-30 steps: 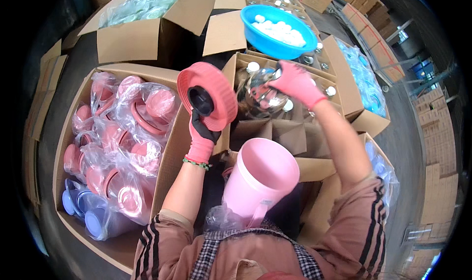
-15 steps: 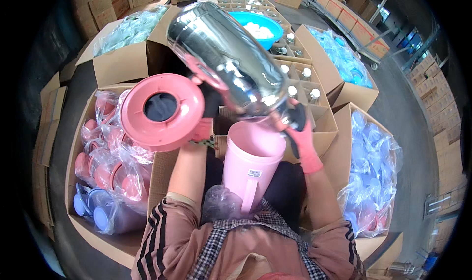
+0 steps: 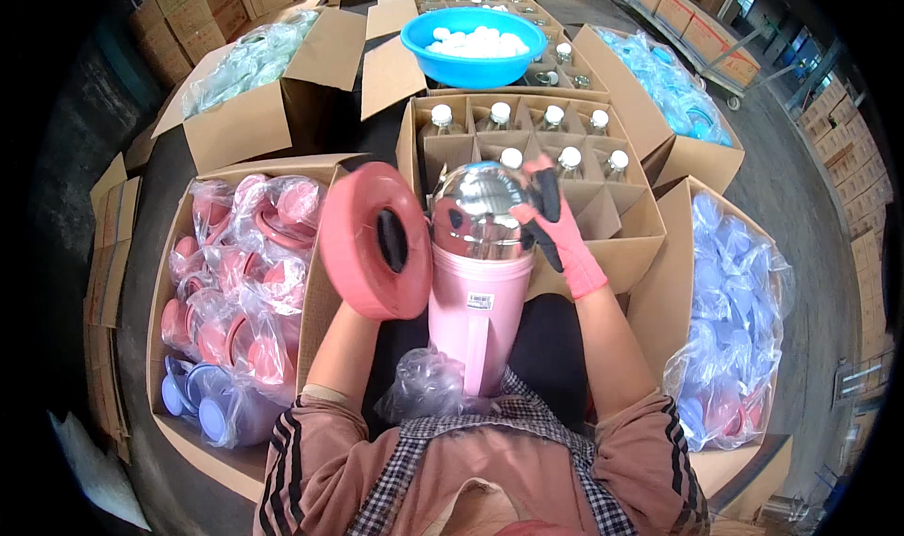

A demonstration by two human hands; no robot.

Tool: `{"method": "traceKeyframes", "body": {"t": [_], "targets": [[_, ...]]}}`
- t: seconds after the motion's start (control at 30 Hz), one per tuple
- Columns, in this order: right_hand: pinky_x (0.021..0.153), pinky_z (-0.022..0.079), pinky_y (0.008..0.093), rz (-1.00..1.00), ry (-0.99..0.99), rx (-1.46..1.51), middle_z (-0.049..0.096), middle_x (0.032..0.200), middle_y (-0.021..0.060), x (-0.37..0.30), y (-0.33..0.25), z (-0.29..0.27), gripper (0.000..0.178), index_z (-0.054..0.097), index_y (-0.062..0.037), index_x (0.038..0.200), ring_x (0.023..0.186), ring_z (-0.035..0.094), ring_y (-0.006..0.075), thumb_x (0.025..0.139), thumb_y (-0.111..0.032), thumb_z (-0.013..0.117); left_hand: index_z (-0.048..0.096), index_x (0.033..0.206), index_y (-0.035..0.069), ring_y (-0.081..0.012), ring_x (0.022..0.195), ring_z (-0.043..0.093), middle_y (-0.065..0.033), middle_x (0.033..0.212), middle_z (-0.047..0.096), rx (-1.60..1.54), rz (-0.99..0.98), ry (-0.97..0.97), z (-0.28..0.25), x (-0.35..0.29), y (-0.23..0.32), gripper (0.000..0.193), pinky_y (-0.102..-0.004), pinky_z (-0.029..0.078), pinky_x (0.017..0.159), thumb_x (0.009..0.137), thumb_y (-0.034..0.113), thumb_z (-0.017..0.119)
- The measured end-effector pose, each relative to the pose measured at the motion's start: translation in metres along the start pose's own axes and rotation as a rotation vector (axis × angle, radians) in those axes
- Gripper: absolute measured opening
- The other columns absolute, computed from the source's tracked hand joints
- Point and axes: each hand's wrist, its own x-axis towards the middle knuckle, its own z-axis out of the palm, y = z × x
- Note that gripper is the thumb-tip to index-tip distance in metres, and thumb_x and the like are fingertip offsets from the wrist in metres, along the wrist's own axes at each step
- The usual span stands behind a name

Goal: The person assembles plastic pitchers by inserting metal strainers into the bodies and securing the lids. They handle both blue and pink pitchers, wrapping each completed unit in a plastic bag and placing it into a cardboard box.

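A pink thermos casing with a handle stands upright between my knees, mouth up. A silvery vacuum-flask liner sits in it, its rounded end rising above the rim. My right hand, in a pink and black glove, is beside this dome with its fingers apart; whether a fingertip touches it I cannot tell. At the casing's left my left hand holds a round pink thermos base, tilted on edge, with a dark centre. The base hides that hand's fingers. A clear plastic bag bunches around the casing's lower part.
Ahead, a divided carton holds white-capped liners; behind it a blue basin contains white caps. Open cartons of bagged pink parts and lilac parts flank me. Farther off are cartons of green bagged parts and blue ones.
The liner, earlier tilted in the air above the casing, is now down inside it. My right hand has come off it. The pink base has moved right and turned on edge.
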Motion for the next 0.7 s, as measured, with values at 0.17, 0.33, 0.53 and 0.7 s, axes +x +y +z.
{"method": "traceKeyframes", "body": {"t": [0.17, 0.33, 0.53, 0.7], "targets": [[0.075, 0.043, 0.0255, 0.159, -0.317, -0.743, 0.056, 0.103, 0.0073, -0.01, -0.008, 0.005, 0.051, 0.049, -0.0044, 0.112, 0.087, 0.054, 0.0163, 0.066, -0.013, 0.07, 0.052, 0.09, 0.002, -0.0153, 0.075, 0.056, -0.0143, 0.11, 0.049, -0.332, -0.086, -0.092, -0.002, 0.009, -0.024, 0.013, -0.0215, 0.047, 0.067, 0.084, 0.013, 0.049], [0.073, 0.042, 0.0289, 0.211, -0.746, -1.066, 0.06, 0.078, 0.0092, 0.002, -0.025, 0.016, 0.036, 0.06, -0.0043, 0.088, 0.076, 0.056, 0.0198, 0.065, -0.03, 0.068, 0.05, 0.104, -0.006, -0.0166, 0.069, 0.057, -0.0189, 0.109, 0.049, -0.826, -0.481, -0.021, 0.021, -0.008, 0.003, 0.033, -0.0185, 0.048, 0.055, 0.082, 0.019, 0.051], [0.066, 0.041, 0.0236, 0.259, -0.18, -0.119, 0.052, 0.093, -0.0008, 0.009, -0.027, 0.005, 0.063, 0.049, -0.0049, 0.107, 0.077, 0.049, 0.0082, 0.077, -0.06, 0.044, 0.04, 0.115, -0.004, -0.0195, 0.091, 0.052, -0.0138, 0.107, 0.052, 0.005, -0.007, 0.223, 0.026, 0.02, 0.021, 0.04, -0.0292, 0.04, 0.082, 0.083, 0.018, 0.048], [0.076, 0.043, 0.0286, 0.122, -0.068, 0.355, 0.052, 0.091, 0.0051, 0.059, -0.032, 0.001, 0.075, 0.048, 0.0017, 0.107, 0.083, 0.05, 0.0142, 0.077, -0.065, 0.031, 0.023, 0.13, 0.001, -0.0204, 0.117, 0.035, -0.0118, 0.128, 0.034, 0.601, 0.383, -0.204, 0.047, 0.073, 0.037, 0.068, -0.0323, 0.028, 0.097, 0.075, 0.021, 0.059]]}}
